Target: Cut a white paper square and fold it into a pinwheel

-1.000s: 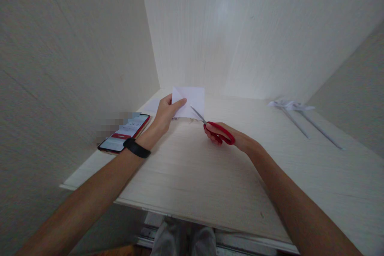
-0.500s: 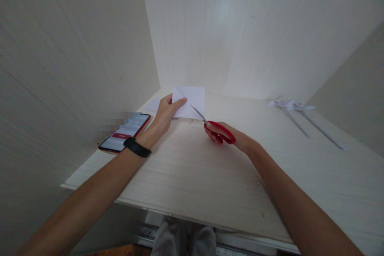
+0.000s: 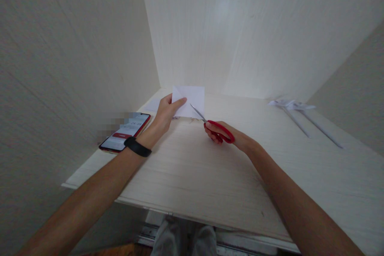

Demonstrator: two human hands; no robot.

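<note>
My left hand (image 3: 166, 112) pinches a square white sheet of paper (image 3: 195, 96) by its left side, thumb on the near face and fingers behind it. A faint diagonal crease runs across the sheet's upper left corner. My right hand (image 3: 217, 133) grips a pair of scissors (image 3: 223, 130) by the red handles. Their metal blades point up and left, with the tip in front of the lower right part of the paper. Whether a blade touches the paper, I cannot tell.
A phone (image 3: 123, 134) with a lit screen lies left, beside my wristband (image 3: 138, 147). Another white paper (image 3: 152, 105) lies behind my left hand. At the right rest two white paper rods (image 3: 321, 128) with folded tops (image 3: 291, 105). Pale panels (image 3: 216, 28) enclose the white tabletop (image 3: 192, 168).
Hardly anything differs. The scissors and my right hand have shifted very slightly up and left, while my left hand and the paper stay in place.
</note>
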